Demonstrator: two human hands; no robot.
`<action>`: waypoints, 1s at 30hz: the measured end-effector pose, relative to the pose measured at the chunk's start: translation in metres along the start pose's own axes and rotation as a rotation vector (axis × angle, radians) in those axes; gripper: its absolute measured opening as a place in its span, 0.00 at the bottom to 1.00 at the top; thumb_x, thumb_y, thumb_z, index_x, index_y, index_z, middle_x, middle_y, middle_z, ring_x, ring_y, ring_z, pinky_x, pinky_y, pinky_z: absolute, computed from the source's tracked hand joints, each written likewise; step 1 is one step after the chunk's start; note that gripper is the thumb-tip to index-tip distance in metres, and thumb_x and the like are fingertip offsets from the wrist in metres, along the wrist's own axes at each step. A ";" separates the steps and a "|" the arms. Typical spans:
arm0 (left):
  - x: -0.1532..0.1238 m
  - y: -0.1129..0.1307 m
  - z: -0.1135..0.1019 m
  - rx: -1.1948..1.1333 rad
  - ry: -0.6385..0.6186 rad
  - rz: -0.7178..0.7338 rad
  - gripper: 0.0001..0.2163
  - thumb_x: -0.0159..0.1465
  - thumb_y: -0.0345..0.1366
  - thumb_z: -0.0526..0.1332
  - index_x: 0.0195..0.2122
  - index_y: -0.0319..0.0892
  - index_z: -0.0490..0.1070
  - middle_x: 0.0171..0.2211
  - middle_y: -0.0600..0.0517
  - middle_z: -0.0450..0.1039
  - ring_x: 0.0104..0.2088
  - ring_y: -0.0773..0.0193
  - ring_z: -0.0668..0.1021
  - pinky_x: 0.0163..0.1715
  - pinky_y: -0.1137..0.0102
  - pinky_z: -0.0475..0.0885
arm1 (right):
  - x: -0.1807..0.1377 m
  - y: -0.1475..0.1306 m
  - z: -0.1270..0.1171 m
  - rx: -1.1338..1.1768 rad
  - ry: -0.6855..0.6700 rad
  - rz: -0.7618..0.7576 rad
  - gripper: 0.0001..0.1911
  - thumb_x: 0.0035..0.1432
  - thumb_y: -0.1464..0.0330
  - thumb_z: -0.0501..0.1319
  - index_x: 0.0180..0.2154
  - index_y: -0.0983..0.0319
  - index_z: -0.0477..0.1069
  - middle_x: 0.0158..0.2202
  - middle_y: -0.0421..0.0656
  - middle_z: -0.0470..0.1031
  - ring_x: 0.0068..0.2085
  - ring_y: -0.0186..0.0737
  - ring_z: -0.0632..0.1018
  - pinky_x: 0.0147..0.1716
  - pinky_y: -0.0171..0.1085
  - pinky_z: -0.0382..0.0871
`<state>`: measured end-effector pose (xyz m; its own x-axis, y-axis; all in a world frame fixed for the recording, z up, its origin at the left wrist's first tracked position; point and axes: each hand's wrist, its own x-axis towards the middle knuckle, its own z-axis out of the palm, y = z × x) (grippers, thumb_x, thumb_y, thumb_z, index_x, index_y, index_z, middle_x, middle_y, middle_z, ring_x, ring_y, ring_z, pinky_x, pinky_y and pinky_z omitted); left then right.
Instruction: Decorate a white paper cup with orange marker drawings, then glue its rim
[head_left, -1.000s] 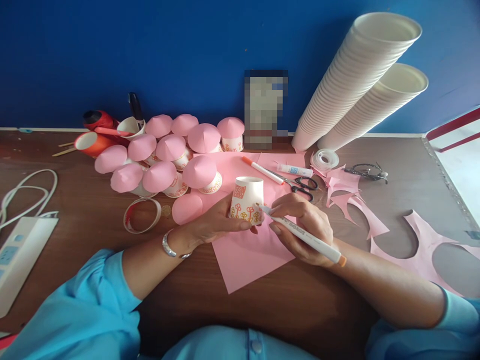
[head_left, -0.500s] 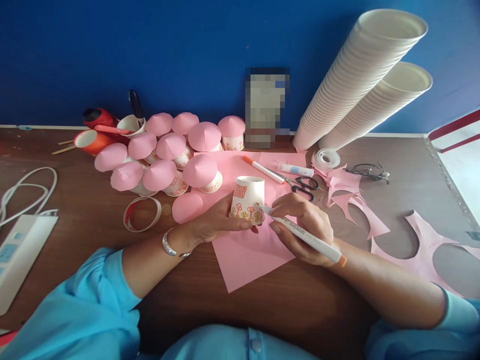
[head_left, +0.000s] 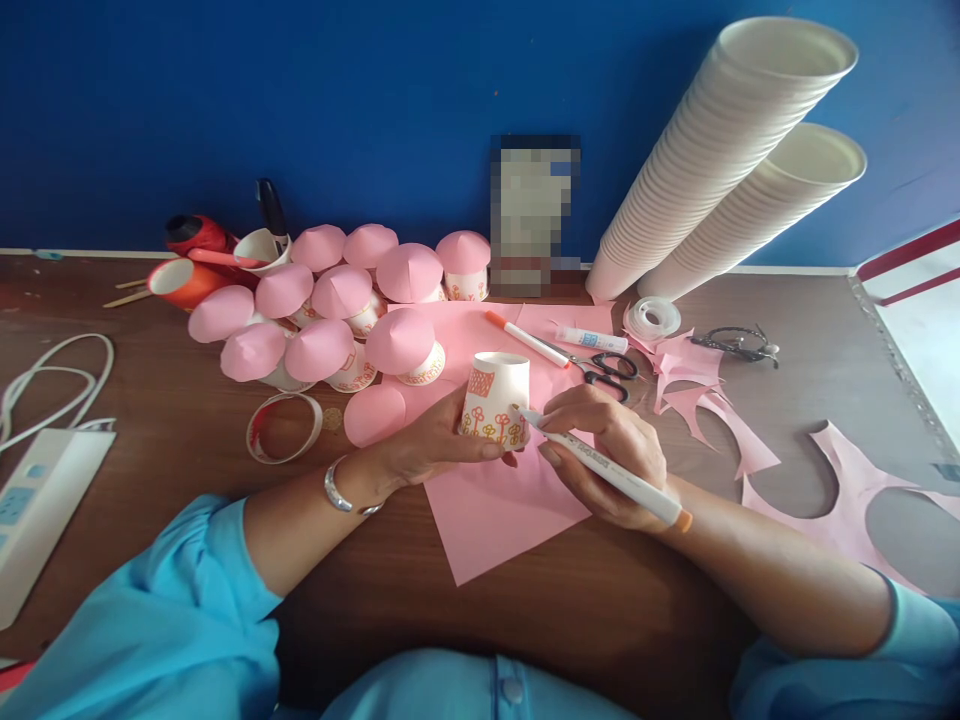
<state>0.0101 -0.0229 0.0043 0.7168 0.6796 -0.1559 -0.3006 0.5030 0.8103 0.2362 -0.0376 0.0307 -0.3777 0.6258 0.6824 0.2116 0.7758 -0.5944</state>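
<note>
My left hand (head_left: 431, 440) is closed round a white paper cup (head_left: 501, 385), held upside down above the pink paper (head_left: 495, 520). Orange and yellow flowers run round the cup's lower part, with an orange checked square above them. In my right hand (head_left: 611, 460) is a white marker (head_left: 611, 470) with an orange end cap, its tip at the right side of the cup by the flowers. Left of the cup stand several decorated paper cups with pink paper cones (head_left: 401, 342) on top. A flat pink paper disc (head_left: 375, 415) lies beside my left hand.
Behind my right hand lie scissors (head_left: 604, 370), a glue stick (head_left: 592, 340), another marker (head_left: 529, 340) and clear tape (head_left: 652, 318). Two tall cup stacks (head_left: 712, 150) lean at the blue wall. Pink offcuts (head_left: 847, 480) spread right; a power strip (head_left: 49, 510) sits left.
Almost nothing differs. My left hand still holds the cup, and the marker tip stays at nearly the same spot on its side.
</note>
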 end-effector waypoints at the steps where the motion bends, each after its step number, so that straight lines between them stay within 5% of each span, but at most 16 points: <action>1: 0.000 0.000 0.000 0.000 0.003 -0.001 0.16 0.61 0.31 0.73 0.49 0.41 0.75 0.41 0.49 0.77 0.42 0.62 0.78 0.43 0.68 0.76 | 0.000 0.000 0.000 -0.001 -0.001 0.002 0.09 0.65 0.75 0.63 0.46 0.61 0.70 0.35 0.46 0.78 0.34 0.41 0.82 0.32 0.39 0.79; 30: 0.000 0.000 0.000 0.025 -0.015 0.018 0.14 0.62 0.31 0.72 0.48 0.41 0.76 0.41 0.49 0.76 0.42 0.64 0.78 0.43 0.69 0.77 | -0.001 -0.001 0.000 -0.011 0.000 0.022 0.09 0.64 0.75 0.63 0.46 0.60 0.70 0.34 0.44 0.78 0.34 0.41 0.82 0.32 0.39 0.78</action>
<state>0.0101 -0.0225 0.0045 0.7206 0.6805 -0.1329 -0.2978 0.4769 0.8270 0.2361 -0.0387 0.0304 -0.3732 0.6428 0.6690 0.2300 0.7627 -0.6045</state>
